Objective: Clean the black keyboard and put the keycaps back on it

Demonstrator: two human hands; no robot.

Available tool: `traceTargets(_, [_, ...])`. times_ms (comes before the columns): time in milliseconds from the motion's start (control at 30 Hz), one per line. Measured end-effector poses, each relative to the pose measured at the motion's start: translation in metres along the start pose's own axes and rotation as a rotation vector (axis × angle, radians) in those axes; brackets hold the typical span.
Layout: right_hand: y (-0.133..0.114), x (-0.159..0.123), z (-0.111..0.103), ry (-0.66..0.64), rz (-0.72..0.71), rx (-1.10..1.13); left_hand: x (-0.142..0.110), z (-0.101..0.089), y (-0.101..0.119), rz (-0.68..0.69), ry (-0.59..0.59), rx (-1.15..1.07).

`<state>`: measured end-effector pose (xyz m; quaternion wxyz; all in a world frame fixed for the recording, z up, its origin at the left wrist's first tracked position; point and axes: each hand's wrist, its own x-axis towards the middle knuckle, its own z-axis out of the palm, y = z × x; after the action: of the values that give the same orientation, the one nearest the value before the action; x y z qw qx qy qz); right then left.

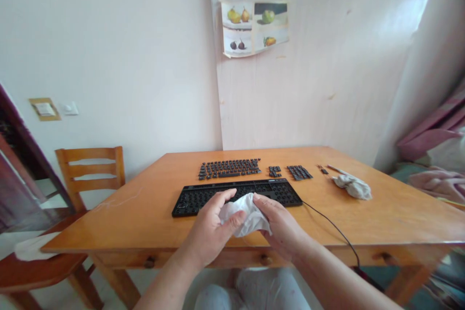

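Tissue: we hold the crumpled white tissue (249,218) between both hands, in front of the middle of the keyboard (238,194); we cannot tell whether it touches the table.
Tissue's lie: it stretches mostly left to right, one loose corner pointing toward our right palm.
Left hand: our left hand (214,225) has its thumb on the near face of the tissue and its forefinger apart, pointing away from us; the other fingers are hidden, so we cannot tell whether they clamp.
Right hand: our right hand (278,223) pinches the tissue's right side between thumb and fingers.
Keyboard: black, flat on the wooden table (145,213), its long axis running left to right, the left end slightly nearer to us; our hands hide part of its near edge.
Cable: the black cable (332,225) leaves the keyboard's right end and curves toward us over the table's front edge.
Loose keys: behind the keyboard we see a wide block of keys (229,168), a small group (275,171) and a squarish group (299,172), in that order from left to right.
Right side: a crumpled grey cloth (353,187) lies near a thin stick (337,170).
Left side: a wooden chair (92,169) stands beside the table.
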<state>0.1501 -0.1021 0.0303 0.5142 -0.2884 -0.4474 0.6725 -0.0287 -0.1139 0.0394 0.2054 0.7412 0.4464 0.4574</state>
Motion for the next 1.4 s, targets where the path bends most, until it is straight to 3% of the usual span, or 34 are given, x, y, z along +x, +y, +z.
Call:
traceTargets(133, [0.002, -0.009, 0.008, -0.020, -0.106, -0.073, -0.017, 0.010, 0.015, 0.207, 0.289, 0.255])
traceTargets(433, [0.006, -0.029, 0.023, -0.081, -0.286, -0.218, -0.036, 0.015, 0.038, 0.229, 0.342, 0.346])
traceTargets(567, [0.006, -0.035, 0.028, -0.072, -0.291, -0.205, -0.043, 0.008, 0.045, 0.106, 0.321, 0.169])
traceTargets(733, [0.008, -0.034, 0.027, -0.021, -0.262, -0.198, -0.049, -0.006, 0.051, -0.101, 0.281, -0.351])
traceTargets(833, [0.011, -0.033, 0.025, 0.022, -0.250, -0.195, -0.051, -0.017, 0.050, -0.131, 0.374, -0.545])
traceTargets(1000, [0.013, -0.031, 0.017, 0.062, -0.217, -0.128, -0.056, -0.045, 0.038, -0.217, 0.535, -0.597])
traceTargets(1100, [0.012, -0.031, 0.012, 0.080, -0.182, -0.078, -0.060, -0.065, 0.027, -0.226, 0.629, -0.497])
traceTargets(1167, [0.010, -0.031, 0.008, 0.091, -0.171, -0.066, -0.063, -0.079, 0.019, -0.220, 0.639, -0.303])
traceTargets(1400, [0.008, -0.034, 0.002, 0.114, -0.132, -0.106, -0.084, -0.122, -0.013, -0.403, 0.348, 0.537])
